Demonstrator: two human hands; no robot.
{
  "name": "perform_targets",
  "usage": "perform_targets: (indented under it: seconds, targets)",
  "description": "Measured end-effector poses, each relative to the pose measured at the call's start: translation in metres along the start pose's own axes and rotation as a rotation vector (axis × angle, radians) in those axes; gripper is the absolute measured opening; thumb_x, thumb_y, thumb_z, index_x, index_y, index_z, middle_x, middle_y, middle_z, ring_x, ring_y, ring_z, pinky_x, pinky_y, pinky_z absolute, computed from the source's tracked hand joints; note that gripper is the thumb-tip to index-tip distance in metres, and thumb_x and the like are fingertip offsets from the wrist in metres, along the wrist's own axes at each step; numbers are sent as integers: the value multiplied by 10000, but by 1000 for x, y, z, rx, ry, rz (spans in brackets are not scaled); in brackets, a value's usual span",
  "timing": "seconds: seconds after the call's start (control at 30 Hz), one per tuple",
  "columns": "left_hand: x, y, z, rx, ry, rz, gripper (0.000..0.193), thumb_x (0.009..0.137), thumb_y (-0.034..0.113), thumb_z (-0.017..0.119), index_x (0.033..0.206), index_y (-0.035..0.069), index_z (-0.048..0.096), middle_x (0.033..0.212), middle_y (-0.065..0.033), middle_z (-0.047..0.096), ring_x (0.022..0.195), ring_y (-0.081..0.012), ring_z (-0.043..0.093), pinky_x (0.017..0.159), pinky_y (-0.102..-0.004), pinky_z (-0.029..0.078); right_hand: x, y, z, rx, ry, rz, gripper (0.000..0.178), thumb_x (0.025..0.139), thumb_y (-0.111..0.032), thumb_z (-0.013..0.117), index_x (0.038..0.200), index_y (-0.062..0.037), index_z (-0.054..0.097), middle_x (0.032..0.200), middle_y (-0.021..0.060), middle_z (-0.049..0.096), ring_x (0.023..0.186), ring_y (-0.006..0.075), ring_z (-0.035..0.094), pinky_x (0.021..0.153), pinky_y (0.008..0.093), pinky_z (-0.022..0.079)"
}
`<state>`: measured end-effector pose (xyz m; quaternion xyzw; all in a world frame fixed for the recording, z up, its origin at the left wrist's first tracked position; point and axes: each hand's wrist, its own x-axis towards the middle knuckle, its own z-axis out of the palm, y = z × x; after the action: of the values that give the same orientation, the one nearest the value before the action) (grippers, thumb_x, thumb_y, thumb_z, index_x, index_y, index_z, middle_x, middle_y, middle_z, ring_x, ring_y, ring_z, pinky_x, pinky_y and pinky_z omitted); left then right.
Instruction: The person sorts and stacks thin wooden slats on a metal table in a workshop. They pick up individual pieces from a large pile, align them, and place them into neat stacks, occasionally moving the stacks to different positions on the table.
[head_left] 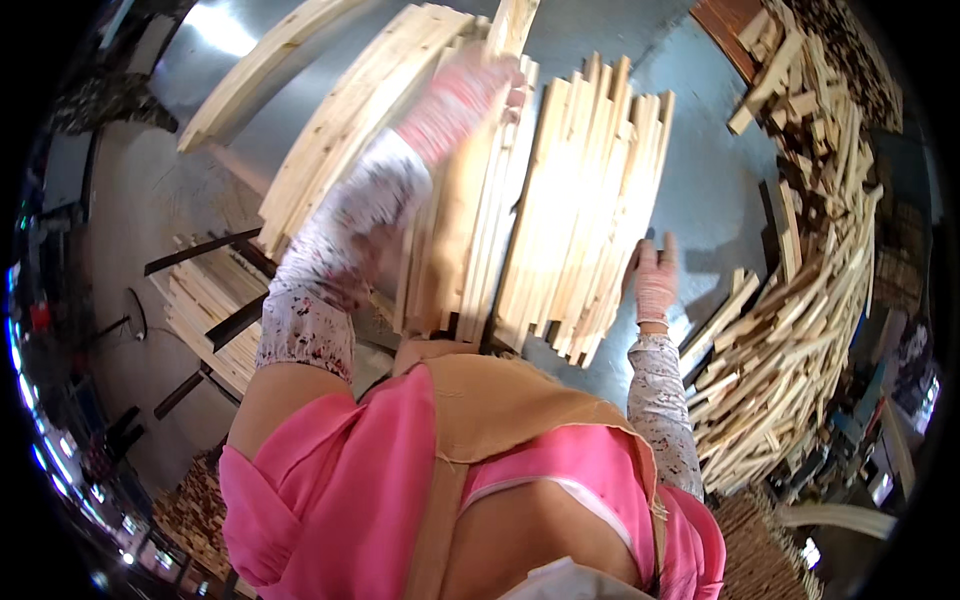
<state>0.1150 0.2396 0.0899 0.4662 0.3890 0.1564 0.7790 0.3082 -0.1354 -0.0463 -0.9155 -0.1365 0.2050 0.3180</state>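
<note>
My left hand (470,95), in a pink-and-white knit glove, reaches across the far part of the wooden strips. It is smeared by motion, and its fingertips lie at a pale wooden board (512,28) that runs under it; whether they grip it cannot be made out. My right hand (656,280), gloved alike, is open beside the right edge of a row of strips (580,200), fingers pointing away from me and thumb toward the wood. Narrower strips (492,220) lie left of that row, across a dark gap. Patterned sleeves cover both forearms.
The strips lie on a grey metal table (705,200). Wider planks (365,110) and a curved beam (265,70) lie to the left. A large heap of loose offcuts (790,340) curves along the right. Dark metal bars (235,322) stick out at the left, above more stacked boards (205,300).
</note>
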Motion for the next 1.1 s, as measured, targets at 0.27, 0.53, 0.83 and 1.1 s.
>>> perform_targets:
  seconds: [0.27,0.53,0.83,1.1]
  targets:
    - [42,-25,-253,1387,308,305,540,1094,507,384,1429,166,636,1327,-204,698,1261,-412,619,1106,-487,472,54,-191,62,-286,-11,-718,535,976,-362,667,1415,-56,661,1150,165,759,1134,340,678,1026,464,514]
    - [25,-33,-196,1644,512,474,592,980,467,629,1450,107,625,1341,-152,696,1227,-358,651,1091,-477,494,143,-293,171,-664,-101,-965,508,1009,-467,550,1377,-140,675,1308,142,722,1277,341,630,1096,471,476]
    - [44,-57,-77,1690,-617,-75,534,1072,437,556,1470,81,571,1381,-177,655,1296,-311,625,1100,-500,517,153,-302,173,-689,-147,-1083,450,1025,-467,557,1216,-117,766,1231,125,740,1254,348,628,1042,499,501]
    - [36,63,-20,1583,-795,1353,155,859,178,748,999,126,705,922,-72,677,903,-227,640,959,-397,532,178,-297,68,47,-126,-812,460,1037,-467,546,1260,-123,755,1232,141,733,1269,361,606,1076,476,475]
